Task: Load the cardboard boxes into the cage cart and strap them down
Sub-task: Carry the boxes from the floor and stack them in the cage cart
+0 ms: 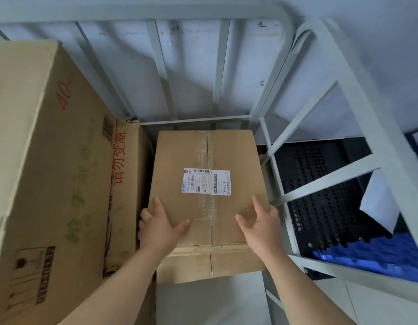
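Brown cardboard fills the middle of the view: a cardboard box [226, 148] sits inside the cage cart [161, 66], close to the grey bars of its back and right side. A white shipping label [206, 181] is stuck across the taped seam on its top.

The left hand [159, 227] grips the box's near left corner, with the thumb spread flat on top and the other fingers curled down the side. The right hand [259, 224] holds the near right edge, thumb on top and fingers wrapping over the side.

Just left of the box stands a tall box [46, 148] with red and green print. A lower box [127, 184] with red characters is wedged between the two.

Outside the cart's right bars lie a black perforated pallet [320, 207], a blue pallet [379, 256] and a white sheet [379, 202].
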`<state>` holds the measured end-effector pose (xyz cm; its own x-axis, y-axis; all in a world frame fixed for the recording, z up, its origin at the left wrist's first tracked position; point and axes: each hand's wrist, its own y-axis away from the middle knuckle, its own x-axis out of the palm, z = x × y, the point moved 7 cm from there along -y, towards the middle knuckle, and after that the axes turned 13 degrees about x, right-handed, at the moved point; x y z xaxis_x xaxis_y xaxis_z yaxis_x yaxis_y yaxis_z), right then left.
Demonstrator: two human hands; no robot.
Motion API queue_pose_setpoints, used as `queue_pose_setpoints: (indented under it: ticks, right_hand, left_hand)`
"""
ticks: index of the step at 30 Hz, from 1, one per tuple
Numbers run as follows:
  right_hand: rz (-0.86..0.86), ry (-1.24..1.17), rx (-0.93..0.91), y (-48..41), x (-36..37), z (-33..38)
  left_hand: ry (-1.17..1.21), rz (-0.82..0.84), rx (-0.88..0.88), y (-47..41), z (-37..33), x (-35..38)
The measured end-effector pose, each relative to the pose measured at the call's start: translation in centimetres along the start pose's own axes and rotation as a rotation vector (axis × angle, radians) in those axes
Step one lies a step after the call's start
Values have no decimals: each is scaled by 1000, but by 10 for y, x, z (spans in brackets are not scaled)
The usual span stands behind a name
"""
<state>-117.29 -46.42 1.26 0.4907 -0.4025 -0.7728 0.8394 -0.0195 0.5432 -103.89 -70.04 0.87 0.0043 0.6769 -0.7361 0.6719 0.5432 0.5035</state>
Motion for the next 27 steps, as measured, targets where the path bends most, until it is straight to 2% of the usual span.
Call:
queue_pose_setpoints:
  ticks: [6,11,19,27]
  right_hand:
    - [-36,72,39,85,-58,2]
    - [-149,89,-2,169,-118,19]
    - [-331,1,-82,303,-209,61]
    - [-498,-89,-157,435,-245,103]
  left_hand:
    - [-45,6,28,77,-17,-51]
    - [-64,-51,82,143,-37,-113]
    - [1,-230,268,244,-63,-227]
    - [56,-398,405,334,-42,-332]
